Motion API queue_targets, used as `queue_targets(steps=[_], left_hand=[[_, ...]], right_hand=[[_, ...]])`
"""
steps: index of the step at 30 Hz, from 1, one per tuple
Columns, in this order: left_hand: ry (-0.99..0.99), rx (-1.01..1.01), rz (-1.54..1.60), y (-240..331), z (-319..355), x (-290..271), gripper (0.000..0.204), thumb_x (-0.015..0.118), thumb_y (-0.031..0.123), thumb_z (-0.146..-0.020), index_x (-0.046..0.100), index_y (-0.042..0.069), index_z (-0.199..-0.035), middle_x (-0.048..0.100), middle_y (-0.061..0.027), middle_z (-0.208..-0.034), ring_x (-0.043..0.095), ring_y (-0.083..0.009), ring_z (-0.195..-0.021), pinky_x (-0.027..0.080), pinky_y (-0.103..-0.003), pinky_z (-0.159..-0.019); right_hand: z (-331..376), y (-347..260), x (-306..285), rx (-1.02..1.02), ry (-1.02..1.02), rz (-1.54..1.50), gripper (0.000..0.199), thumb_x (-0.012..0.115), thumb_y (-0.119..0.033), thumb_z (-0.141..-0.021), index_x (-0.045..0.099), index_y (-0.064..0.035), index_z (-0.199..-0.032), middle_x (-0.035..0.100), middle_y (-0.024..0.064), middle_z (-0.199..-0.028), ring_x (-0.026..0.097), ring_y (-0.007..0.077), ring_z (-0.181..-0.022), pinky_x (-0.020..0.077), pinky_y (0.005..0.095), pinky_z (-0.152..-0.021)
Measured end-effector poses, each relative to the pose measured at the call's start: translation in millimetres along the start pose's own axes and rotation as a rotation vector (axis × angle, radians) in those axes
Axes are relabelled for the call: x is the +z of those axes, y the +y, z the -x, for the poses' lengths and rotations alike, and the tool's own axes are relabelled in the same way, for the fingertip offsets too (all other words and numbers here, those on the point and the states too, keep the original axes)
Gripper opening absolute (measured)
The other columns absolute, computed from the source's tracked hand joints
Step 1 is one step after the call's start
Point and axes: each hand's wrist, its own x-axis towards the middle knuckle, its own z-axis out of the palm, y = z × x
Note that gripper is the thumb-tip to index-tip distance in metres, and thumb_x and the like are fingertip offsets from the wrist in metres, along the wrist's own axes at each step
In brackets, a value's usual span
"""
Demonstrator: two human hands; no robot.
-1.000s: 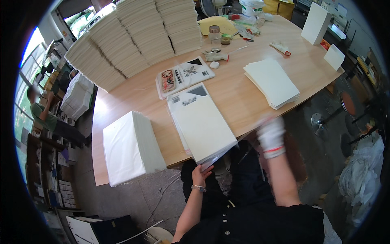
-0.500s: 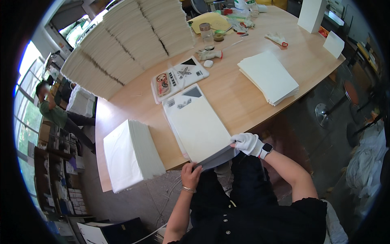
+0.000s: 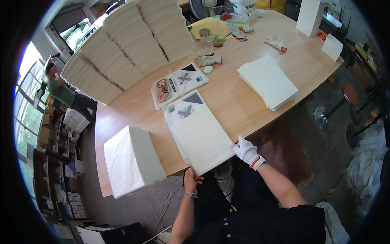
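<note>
In front of me at the table's near edge lies a clear plastic bag (image 3: 191, 107) with a printed dark triangle and crossed pencils, a cream paper stack (image 3: 203, 138) inside it. My right hand (image 3: 245, 150), in a white knit glove, is closed on the bag's near right corner. My bare left hand (image 3: 191, 181) is at the near left corner, fingers curving in below the edge, thumb apart; what its fingertips touch is partly hidden. Further bags lie beneath this one. Behind it is another printed bag (image 3: 189, 77) with a red and beige box (image 3: 163, 91) on it.
A thick white stack (image 3: 126, 160) stands at the left edge. Loose cream sheets (image 3: 268, 81) lie to the right. A tall wall of stacked paper (image 3: 134, 44) rises at the back left. A glass jar (image 3: 206, 42) and work gloves (image 3: 210, 60) lie beyond. A person (image 3: 65, 93) stands far left.
The raised grey flap at the bag's near edge no longer shows; the near edge lies flatter. My left hand has moved slightly down, and my right hand has shifted slightly. The far person has shifted.
</note>
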Motion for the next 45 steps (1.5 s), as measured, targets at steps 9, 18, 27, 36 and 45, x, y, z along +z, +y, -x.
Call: queue_targets(steps=[9, 18, 27, 36, 45], left_hand=[[-0.099, 0.555, -0.642, 101.4, 67.0, -25.3, 0.042, 0.052, 0.015, -0.082, 0.037, -0.004, -0.116, 0.053, -0.0045, -0.057, 0.048, -0.0103, -0.044, 0.039, -0.024, -0.042], [0.28, 0.921, -0.384, 202.1, 98.4, -208.5, 0.038, 0.044, 0.006, -0.077, 0.041, -0.001, -0.115, 0.053, -0.0097, -0.098, 0.051, -0.012, -0.083, 0.041, -0.024, -0.076], [0.526, 0.745, -0.614, 147.9, 4.3, -300.7, 0.043, 0.039, 0.012, -0.082, 0.037, -0.004, -0.122, 0.044, -0.0129, -0.12, 0.041, -0.0222, -0.109, 0.028, -0.031, -0.095], [0.735, 1.382, -0.49, 162.9, 98.7, -144.5, 0.021, 0.04, 0.006, -0.086, 0.049, -0.006, -0.1, 0.051, -0.0146, -0.106, 0.051, -0.0224, -0.092, 0.04, -0.034, -0.082], [-0.258, 1.1, -0.913, 116.6, 28.3, 5.8, 0.018, 0.053, 0.002, -0.076, 0.054, 0.003, -0.094, 0.062, -0.0118, -0.081, 0.06, -0.027, -0.075, 0.048, -0.033, -0.066]], right_hand=[[54.9, -31.8, 40.0, -0.21, -0.225, -0.717, 0.033, 0.045, -0.002, -0.079, 0.046, 0.0013, -0.112, 0.052, 0.0032, -0.076, 0.048, 0.0062, -0.063, 0.0419, 0.0216, -0.056], [47.2, -255.6, 106.8, -0.729, -0.371, -0.66, 0.027, 0.048, -0.007, -0.079, 0.053, 0.0018, -0.105, 0.056, 0.0087, -0.074, 0.052, 0.0155, -0.061, 0.0435, 0.0254, -0.057], [22.9, -237.1, 119.6, -0.321, -0.748, -1.056, 0.016, 0.044, -0.012, -0.085, 0.052, 0.002, -0.081, 0.059, 0.0048, -0.084, 0.052, 0.0078, -0.067, 0.0452, 0.0225, -0.065], [-40.4, 23.9, -96.7, -0.133, 0.759, -1.333, 0.007, 0.043, -0.008, -0.083, 0.046, -0.0079, -0.089, 0.051, 0.002, -0.076, 0.054, 0.016, -0.069, 0.0472, 0.0295, -0.063], [-76.3, 47.0, -164.5, 0.247, 0.601, -1.603, 0.026, 0.044, -0.022, -0.085, 0.04, -0.0048, -0.105, 0.044, 0.0129, -0.107, 0.045, 0.0328, -0.104, 0.0426, 0.0472, -0.083]])
